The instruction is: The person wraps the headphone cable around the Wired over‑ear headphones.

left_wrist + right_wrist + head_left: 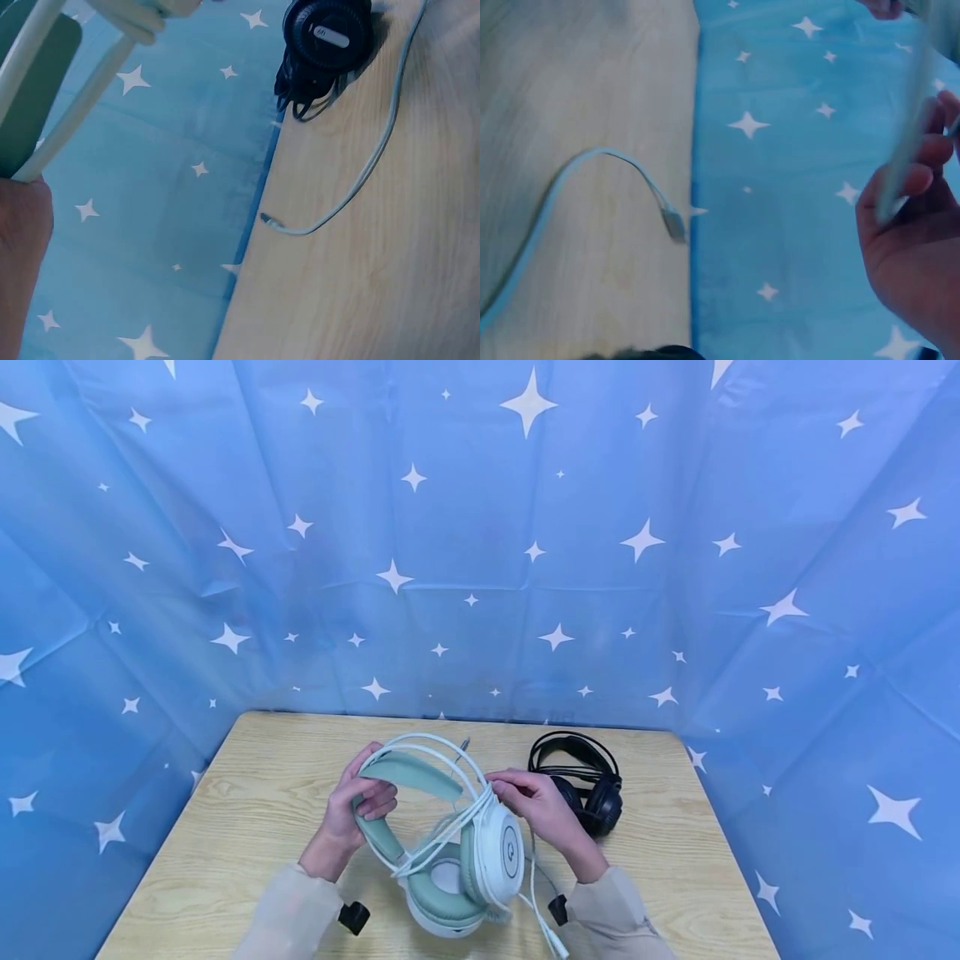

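A white headset with pale green padding (510, 852) is held up, tilted, over the table. Curled round its headband at the left is my left hand (348, 806). White cable (448, 833) runs in several strands across the headset from the headband to the right ear cup. At the top of that cup, my right hand (542, 810) pinches the cable between thumb and fingers. In the right wrist view a blurred white strand (909, 142) passes by the thumb. A loose cable end with a plug (673, 223) lies near the table's far edge.
Black headphones (603, 802) with their cable bundled lie at the back right of the wooden table (247, 810), just beyond my right hand. A blue curtain with white stars (480, 527) surrounds the table's back and sides. A white cable end (557, 942) hangs below the right ear cup.
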The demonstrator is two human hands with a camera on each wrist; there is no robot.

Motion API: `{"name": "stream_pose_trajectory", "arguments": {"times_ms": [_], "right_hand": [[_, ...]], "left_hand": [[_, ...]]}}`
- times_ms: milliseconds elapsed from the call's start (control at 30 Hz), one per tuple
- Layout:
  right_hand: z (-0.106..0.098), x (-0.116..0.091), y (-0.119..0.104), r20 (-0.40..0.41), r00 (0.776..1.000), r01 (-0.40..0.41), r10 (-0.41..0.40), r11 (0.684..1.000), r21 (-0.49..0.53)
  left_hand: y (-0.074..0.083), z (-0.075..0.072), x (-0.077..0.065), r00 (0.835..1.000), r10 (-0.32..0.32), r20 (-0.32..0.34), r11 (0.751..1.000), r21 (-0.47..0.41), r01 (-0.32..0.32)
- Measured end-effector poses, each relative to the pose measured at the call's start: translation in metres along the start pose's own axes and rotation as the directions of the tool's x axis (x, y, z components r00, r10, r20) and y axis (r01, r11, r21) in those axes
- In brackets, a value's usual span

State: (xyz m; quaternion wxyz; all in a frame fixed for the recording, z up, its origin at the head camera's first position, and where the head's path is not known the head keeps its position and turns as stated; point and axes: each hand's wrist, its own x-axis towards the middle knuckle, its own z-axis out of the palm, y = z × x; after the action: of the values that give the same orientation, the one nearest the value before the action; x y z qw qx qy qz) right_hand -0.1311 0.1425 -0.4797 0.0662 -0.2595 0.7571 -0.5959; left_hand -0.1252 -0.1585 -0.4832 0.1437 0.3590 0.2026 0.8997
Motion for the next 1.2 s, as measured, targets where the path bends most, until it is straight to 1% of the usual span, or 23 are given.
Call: {"name": "stream_pose_trajectory", "arguments": {"times_ms": [67,167,200,267,333,433,567,667,700,767,800,867,967,1033,1067,1133,1200], "right_hand": [[0.004,0.000,0.006,0.003,0.999,-0.042,0.042,0.997,0.061],[0.012,-0.002,0.014,-0.005,0.994,-0.105,0.107,0.987,0.120],[0.015,-0.003,0.016,-0.003,0.991,-0.135,0.137,0.980,0.148],[0.019,-0.007,0.019,0.017,0.980,-0.198,0.199,0.955,0.220],[0.021,-0.012,0.019,0.052,0.964,-0.263,0.260,0.920,0.290],[0.021,-0.017,0.018,0.122,0.936,-0.351,0.330,0.852,0.388],[0.016,-0.020,0.020,0.225,0.909,-0.417,0.351,0.769,0.484],[0.012,-0.021,0.022,0.293,0.890,-0.455,0.348,0.706,0.543],[0.010,-0.021,0.023,0.309,0.884,-0.466,0.349,0.693,0.550],[0.008,-0.021,0.023,0.331,0.873,-0.487,0.359,0.690,0.536],[0.007,-0.021,0.024,0.337,0.867,-0.497,0.369,0.694,0.520],[0.006,-0.021,0.024,0.323,0.858,-0.510,0.399,0.731,0.453],[0.007,-0.022,0.025,0.245,0.858,-0.509,0.451,0.808,0.296],[0.009,-0.022,0.025,0.170,0.864,-0.500,0.474,0.846,0.184],[0.010,-0.021,0.026,0.133,0.865,-0.499,0.483,0.855,0.142],[0.015,-0.020,0.027,0.078,0.870,-0.492,0.486,0.866,0.090],[0.021,-0.019,0.028,0.040,0.872,-0.489,0.487,0.868,0.085]], "left_hand": [[-0.003,0.000,-0.002,1.000,0.008,-0.023,0.999,-0.041,-0.009],[-0.007,-0.001,-0.004,0.997,0.025,-0.069,0.996,-0.084,-0.030],[-0.007,-0.001,-0.005,0.996,0.032,-0.085,0.995,-0.096,-0.040],[-0.007,-0.001,-0.006,0.992,0.048,-0.114,0.992,-0.113,-0.061],[-0.004,-0.002,-0.007,0.989,0.062,-0.131,0.990,-0.114,-0.077],[0.000,-0.002,-0.007,0.988,0.075,-0.132,0.991,-0.100,-0.089],[0.008,-0.003,-0.005,0.990,0.085,-0.109,0.995,-0.043,-0.090],[0.013,-0.004,-0.003,0.990,0.099,-0.098,0.995,0.000,-0.100],[0.015,-0.004,-0.002,0.990,0.103,-0.094,0.995,0.010,-0.103],[0.019,-0.005,-0.001,0.992,0.104,-0.078,0.994,0.024,-0.102],[0.021,-0.006,-0.001,0.993,0.101,-0.067,0.995,0.025,-0.099],[0.023,-0.008,0.000,0.995,0.088,-0.042,0.996,0.027,-0.087],[0.025,-0.010,-0.001,0.999,0.052,-0.012,0.999,0.004,-0.052],[0.024,-0.011,-0.002,1.000,0.026,0.005,0.999,-0.030,-0.025],[0.023,-0.011,-0.002,1.000,0.014,0.011,0.999,-0.046,-0.013],[0.019,-0.011,-0.004,1.000,-0.001,0.014,0.997,-0.082,0.003],[0.014,-0.011,-0.005,1.000,-0.007,-0.002,0.993,-0.119,0.006]]}}
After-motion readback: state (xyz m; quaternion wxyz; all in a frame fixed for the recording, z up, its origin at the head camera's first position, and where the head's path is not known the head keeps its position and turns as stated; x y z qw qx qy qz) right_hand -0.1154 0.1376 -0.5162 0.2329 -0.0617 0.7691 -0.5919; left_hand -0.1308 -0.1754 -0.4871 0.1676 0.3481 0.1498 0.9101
